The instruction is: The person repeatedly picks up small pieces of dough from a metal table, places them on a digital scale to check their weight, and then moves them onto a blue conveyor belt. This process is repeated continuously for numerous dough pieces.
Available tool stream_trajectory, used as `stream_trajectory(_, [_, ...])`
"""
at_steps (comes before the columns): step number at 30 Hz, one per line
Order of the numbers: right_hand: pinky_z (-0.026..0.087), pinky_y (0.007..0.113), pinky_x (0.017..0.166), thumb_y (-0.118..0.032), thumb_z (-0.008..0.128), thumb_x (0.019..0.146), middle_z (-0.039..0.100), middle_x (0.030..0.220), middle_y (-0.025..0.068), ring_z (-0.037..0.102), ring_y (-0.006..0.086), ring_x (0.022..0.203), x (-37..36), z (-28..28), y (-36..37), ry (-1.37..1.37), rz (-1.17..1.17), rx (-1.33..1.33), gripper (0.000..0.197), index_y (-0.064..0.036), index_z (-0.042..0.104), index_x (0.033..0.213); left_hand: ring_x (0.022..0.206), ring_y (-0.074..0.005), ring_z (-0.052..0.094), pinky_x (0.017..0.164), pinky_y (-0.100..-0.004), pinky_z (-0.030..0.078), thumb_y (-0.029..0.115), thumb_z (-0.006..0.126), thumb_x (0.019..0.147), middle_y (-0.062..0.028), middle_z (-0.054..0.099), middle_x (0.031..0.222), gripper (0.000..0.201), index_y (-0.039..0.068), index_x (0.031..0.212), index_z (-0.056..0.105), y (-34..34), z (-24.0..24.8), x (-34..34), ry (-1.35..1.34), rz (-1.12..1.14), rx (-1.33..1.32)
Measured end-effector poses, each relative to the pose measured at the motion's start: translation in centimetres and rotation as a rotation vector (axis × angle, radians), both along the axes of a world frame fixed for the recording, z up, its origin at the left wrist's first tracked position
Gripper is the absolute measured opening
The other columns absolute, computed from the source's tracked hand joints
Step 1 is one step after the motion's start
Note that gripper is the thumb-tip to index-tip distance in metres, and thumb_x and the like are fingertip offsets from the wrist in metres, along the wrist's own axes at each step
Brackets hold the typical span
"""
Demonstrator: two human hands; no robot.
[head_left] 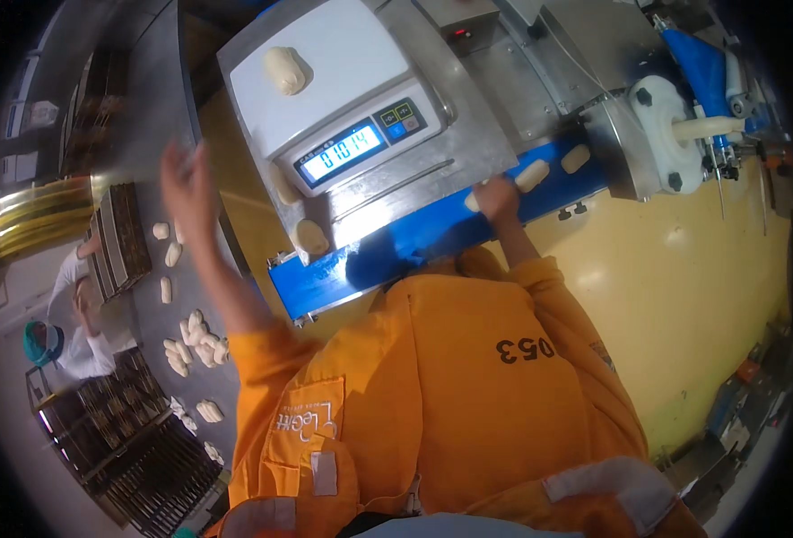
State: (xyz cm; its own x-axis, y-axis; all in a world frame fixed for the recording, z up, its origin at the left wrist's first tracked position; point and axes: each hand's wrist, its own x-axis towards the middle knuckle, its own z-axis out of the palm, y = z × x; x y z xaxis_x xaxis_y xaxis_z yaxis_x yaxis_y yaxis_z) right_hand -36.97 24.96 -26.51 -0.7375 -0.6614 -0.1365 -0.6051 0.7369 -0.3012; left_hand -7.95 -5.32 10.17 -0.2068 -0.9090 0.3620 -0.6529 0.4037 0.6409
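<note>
My right hand [497, 197] reaches out to the blue conveyor belt [414, 238] and closes over a pale dough piece [473, 202] lying on it. Two more dough pieces [532, 175] [576, 159] lie on the belt just past that hand, towards the machine. My left hand [187, 184] is raised over the steel table [159, 99] at the left, blurred, fingers spread, holding nothing. Between the hands stands a digital scale [325, 81] with one dough piece [284, 70] on its white platform. Another dough lump [310, 238] rests at the front corner of the scale's steel stand.
Several dough pieces [195, 341] are scattered on the steel table, beside dark baking trays [123, 238] [136, 448]. A person in white with a teal hair cover [56, 345] works at the far left. A steel machine with a white roller [666, 134] feeds the belt. The floor [684, 287] is yellow.
</note>
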Motion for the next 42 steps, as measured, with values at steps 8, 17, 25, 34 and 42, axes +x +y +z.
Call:
stream_trajectory(8, [0.052, 0.042, 0.078, -0.027, 0.071, 0.072, 0.066, 0.097, 0.0193, 0.065, 0.0357, 0.089, 1.1, 12.7, 5.3, -0.537, -0.166, -0.311, 0.047, -0.0031, 0.057, 0.109, 0.106, -0.0368, 0.058, 0.088, -0.0433, 0.048, 0.039, 0.074, 0.07, -0.0189, 0.051, 0.125, 0.06, 0.016, 0.122, 0.057, -1.8, -0.4, -13.3, -0.512, -0.099, 0.087])
stream_trajectory(17, [0.055, 0.029, 0.077, 0.003, 0.067, 0.078, 0.057, 0.108, 0.0096, 0.062, 0.0191, 0.092, 0.6, 38.5, -3.7, -0.611, 0.366, -1.109, 0.034, -0.0041, 0.058, 0.11, 0.092, -0.0167, 0.06, 0.073, -0.0265, 0.051, 0.015, 0.058, 0.085, -0.0092, 0.059, 0.11, 0.04, 0.009, 0.124, 0.056, 1.9, -1.1, 16.8, 0.079, 0.079, 0.451])
stream_trajectory(25, [0.054, 0.034, 0.068, -0.021, 0.068, 0.08, 0.055, 0.1, 0.0138, 0.059, 0.0305, 0.09, 10.4, 35.2, -12.7, 0.025, 0.614, -1.155, 0.032, -0.0075, 0.059, 0.108, 0.099, -0.023, 0.054, 0.078, -0.0341, 0.05, 0.037, 0.055, 0.087, -0.0174, 0.05, 0.123, 0.061, -0.002, 0.132, 0.042, 11.6, -2.7, 26.0, 0.579, 0.198, 0.467])
stream_trajectory(34, [0.051, 0.039, 0.07, -0.015, 0.066, 0.076, 0.055, 0.091, 0.0095, 0.057, 0.03, 0.086, 24.2, 19.8, -11.5, -0.069, 0.793, -0.607, 0.026, -0.0055, 0.058, 0.099, 0.085, -0.022, 0.064, 0.08, -0.0334, 0.053, 0.018, 0.057, 0.093, -0.0133, 0.063, 0.093, 0.023, -0.001, 0.106, 0.054, 15.0, -10.6, 7.2, 1.466, 0.157, 0.992])
stream_trajectory(42, [0.05, 0.034, 0.07, -0.008, 0.063, 0.077, 0.059, 0.081, 0.0087, 0.058, 0.0266, 0.077, 17.1, 25.0, -11.7, -0.532, 1.43, -0.106, 0.011, -0.0053, 0.062, 0.088, 0.099, -0.026, 0.065, 0.086, -0.0351, 0.053, 0.009, 0.051, 0.093, -0.0201, 0.062, 0.104, 0.021, -0.005, 0.107, 0.044, 14.3, -15.5, 5.4, 1.232, 0.02, 0.807])
